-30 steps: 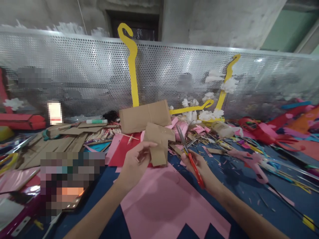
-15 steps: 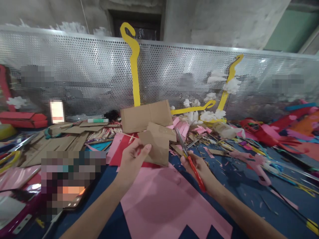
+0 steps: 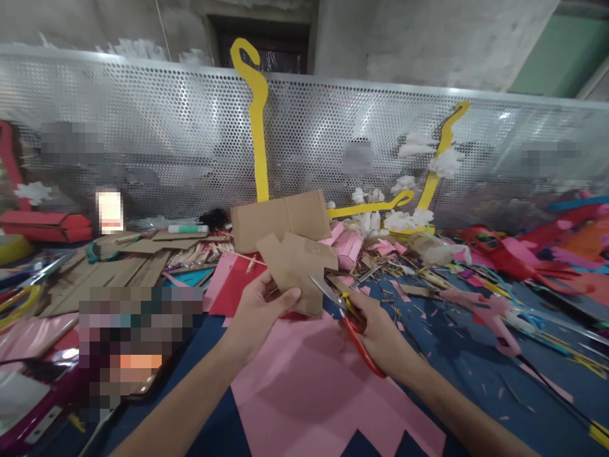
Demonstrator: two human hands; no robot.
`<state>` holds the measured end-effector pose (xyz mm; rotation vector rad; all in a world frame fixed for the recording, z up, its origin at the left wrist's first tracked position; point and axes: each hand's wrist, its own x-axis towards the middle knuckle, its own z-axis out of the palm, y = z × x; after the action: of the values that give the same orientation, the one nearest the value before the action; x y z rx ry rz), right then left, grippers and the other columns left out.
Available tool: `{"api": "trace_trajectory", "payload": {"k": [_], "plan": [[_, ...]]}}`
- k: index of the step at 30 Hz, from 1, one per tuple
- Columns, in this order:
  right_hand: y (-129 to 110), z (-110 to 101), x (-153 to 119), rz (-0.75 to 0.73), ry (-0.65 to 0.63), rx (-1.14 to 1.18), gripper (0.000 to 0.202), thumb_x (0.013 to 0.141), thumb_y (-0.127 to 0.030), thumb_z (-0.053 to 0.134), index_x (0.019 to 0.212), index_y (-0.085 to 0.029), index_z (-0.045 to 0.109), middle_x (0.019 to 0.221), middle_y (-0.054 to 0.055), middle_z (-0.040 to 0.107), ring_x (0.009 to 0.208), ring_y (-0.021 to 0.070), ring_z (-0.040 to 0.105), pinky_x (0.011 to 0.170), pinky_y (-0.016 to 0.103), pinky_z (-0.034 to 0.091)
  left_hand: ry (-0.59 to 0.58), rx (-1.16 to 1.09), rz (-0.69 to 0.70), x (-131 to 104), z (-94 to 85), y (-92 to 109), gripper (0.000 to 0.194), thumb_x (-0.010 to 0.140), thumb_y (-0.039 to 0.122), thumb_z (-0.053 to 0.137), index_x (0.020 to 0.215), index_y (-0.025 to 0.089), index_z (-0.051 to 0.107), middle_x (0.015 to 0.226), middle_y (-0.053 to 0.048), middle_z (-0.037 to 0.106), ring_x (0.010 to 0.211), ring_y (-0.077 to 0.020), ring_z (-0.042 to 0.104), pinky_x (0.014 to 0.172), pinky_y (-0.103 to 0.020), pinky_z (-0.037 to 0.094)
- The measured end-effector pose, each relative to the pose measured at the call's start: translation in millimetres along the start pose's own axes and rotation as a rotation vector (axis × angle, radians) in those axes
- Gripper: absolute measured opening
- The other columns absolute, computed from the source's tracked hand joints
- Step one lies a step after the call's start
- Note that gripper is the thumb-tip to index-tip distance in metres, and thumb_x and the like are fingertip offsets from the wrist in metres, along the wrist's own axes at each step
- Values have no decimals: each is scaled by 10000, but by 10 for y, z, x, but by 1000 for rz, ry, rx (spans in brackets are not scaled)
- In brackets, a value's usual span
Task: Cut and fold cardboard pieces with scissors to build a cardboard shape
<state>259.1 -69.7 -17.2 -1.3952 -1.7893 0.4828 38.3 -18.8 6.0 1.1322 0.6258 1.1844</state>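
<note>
We noted left fingers [image 3: 261, 284] clamped on cardboard [image 3: 307, 263], right fingers [image 3: 367, 306] on scissors [image 3: 358, 344]; a slip so close could nick the left thumb [image 3: 291, 297].

Left hand [image 3: 269, 304] pinches cut cardboard [image 3: 302, 270]; right, scissors [image 3: 349, 317].

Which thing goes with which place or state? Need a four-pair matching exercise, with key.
1. Scissors
2. Cut cardboard piece
3. Glue gun
4. Large pink sheet

A. Zigzag cuts in near edge
B. In the right hand
C. On the blue surface, black cord attached
D. In the left hand

Pairs: 1-B; 2-D; 3-C; 4-A
</note>
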Motion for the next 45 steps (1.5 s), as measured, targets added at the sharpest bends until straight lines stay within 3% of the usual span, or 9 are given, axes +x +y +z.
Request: {"api": "trace_trajectory", "payload": {"k": [3, 8, 13, 23, 37, 45], "plan": [[-11, -32, -25, -35, 38, -234, 196, 795, -321, 695, 878, -205, 562, 803, 18, 606, 716, 189, 538, 654, 296, 449, -32, 23, -2, -6, -10, -51, 273, 789, 243, 792, 1011, 114, 697, 1006, -100, 750, 933, -205, 698, 892, -357, 575], [-71, -70, -67, -67, 63, -354, 345, 754, -311, 721, 1020, -226, 518, 1050, 82, 613, 889, 257, 598, 721, 339, 477, -64, -19, 22, -15, 18, -84, 194, 793, 247, 792, 938, 134, 728, 990, -80, 761, 927, -209, 709, 868, -355, 581], [-100, -93, -81, -114, 69, -412, 348, 767, -266, 677, 1066, -227, 503, 1117, 106, 608, 955, 279, 613, 770, 366, 497, -77, -10, 97, -8, 40, -74, 114, 790, 211, 791, 861, 153, 723, 906, -43, 736, 853, -177, 692, 791, -307, 574], [-100, -92, -62, -128, 94, -406, 347, 760, -294, 707, 1044, -219, 522, 1117, 111, 612, 977, 283, 618, 815, 381, 507, -110, 4, 182, 10, 22, -113, 68, 790, 155, 778, 805, 168, 713, 872, -20, 662, 848, -155, 644, 792, -282, 546], [-102, -83, -84, -99, 81, -385, 340, 765, -291, 700, 1037, -221, 508, 1109, 105, 610, 987, 294, 616, 815, 399, 498, -147, 24, 171, -12, 39, -66, 70, 807, 143, 758, 799, 184, 702, 839, 6, 623, 815, -138, 640, 743, -255, 538], [-105, -86, -84, -62, 60, -404, 266, 760, -269, 694, 922, -231, 486, 1001, 74, 609, 875, 267, 607, 740, 367, 473, -142, 23, 148, -7, 18, -121, 79, 815, 140, 749, 819, 179, 680, 863, 0, 638, 814, -139, 644, 711, -250, 544]]}}
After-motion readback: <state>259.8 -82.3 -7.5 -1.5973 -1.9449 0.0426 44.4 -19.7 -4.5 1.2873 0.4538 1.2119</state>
